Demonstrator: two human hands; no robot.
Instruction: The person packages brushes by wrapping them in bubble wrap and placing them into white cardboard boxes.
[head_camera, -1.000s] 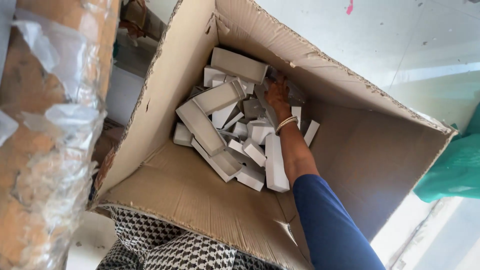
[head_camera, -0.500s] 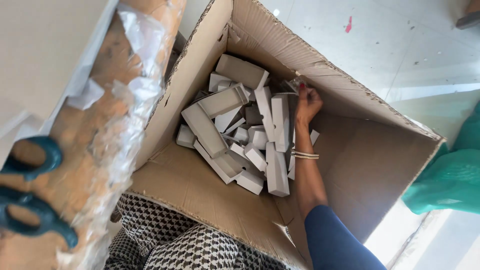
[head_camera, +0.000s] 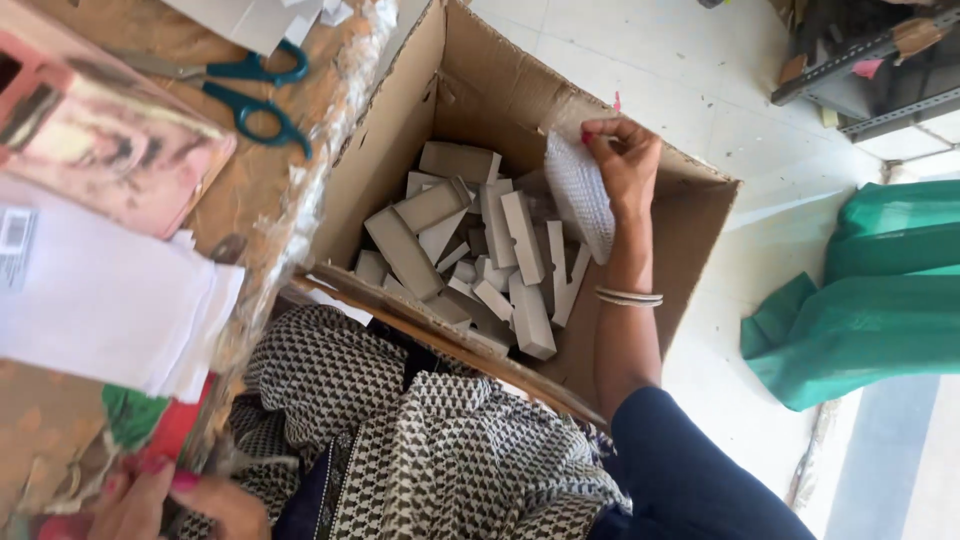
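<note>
My right hand (head_camera: 625, 160) holds a white bubble-wrap pouch (head_camera: 581, 195) by its top edge, lifted above the open cardboard box (head_camera: 495, 95) on the floor. Several small white rectangular boxes (head_camera: 475, 250) lie loose in the bottom of the box. A bangle sits on my right wrist. My left hand (head_camera: 160, 500) shows at the bottom left, fingers curled at the table's edge beside a red and green item (head_camera: 150, 425); what it grips I cannot make out.
A brown table (head_camera: 270, 170) wrapped in plastic film carries teal-handled scissors (head_camera: 240, 90), a pink box (head_camera: 105, 145) and white paper sheets (head_camera: 100, 300). Green cloth (head_camera: 860, 300) lies on the white tiled floor at right. Metal rails (head_camera: 870, 60) lie at the top right.
My right hand rose out of the small boxes and now holds a bubble-wrap pouch. The view swung to show the table top and my left hand.
</note>
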